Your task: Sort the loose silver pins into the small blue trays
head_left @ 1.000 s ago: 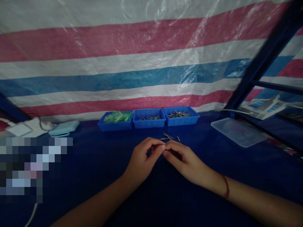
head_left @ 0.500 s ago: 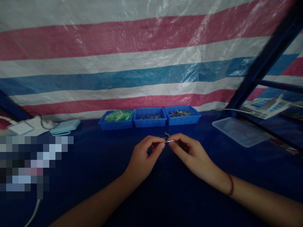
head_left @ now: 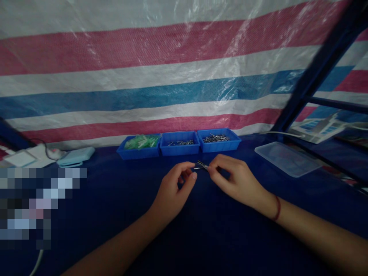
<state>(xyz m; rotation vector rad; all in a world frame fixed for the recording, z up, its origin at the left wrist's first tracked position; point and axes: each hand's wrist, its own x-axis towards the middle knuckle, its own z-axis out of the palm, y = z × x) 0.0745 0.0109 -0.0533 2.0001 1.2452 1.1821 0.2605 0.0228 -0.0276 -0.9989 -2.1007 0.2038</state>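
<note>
My right hand (head_left: 234,176) is closed in a pinch, thumb against forefinger, at a slim silvery metal pin (head_left: 204,166). Right by those fingertips, another thin metal pin (head_left: 198,168) is visible over the dark blue table; which pins lie on the table and which is gripped is hard to separate. My left hand (head_left: 178,184) is just to the left, its thumb and forefinger apart with nothing between them. Its other fingers curl underneath, partly hidden.
Behind my hands stand three blue bins: one with green plastic bags (head_left: 142,142), a middle bin (head_left: 179,152) with few metal pins, and a right bin (head_left: 220,147) with more. A clear plastic lid (head_left: 287,159) lies right. At left are a light blue case (head_left: 76,155) and a cable (head_left: 37,262).
Both hands were holding a metal pin between them. The left fingers have let go and parted, while the right hand has turned slightly with its fingertips at the pins.
</note>
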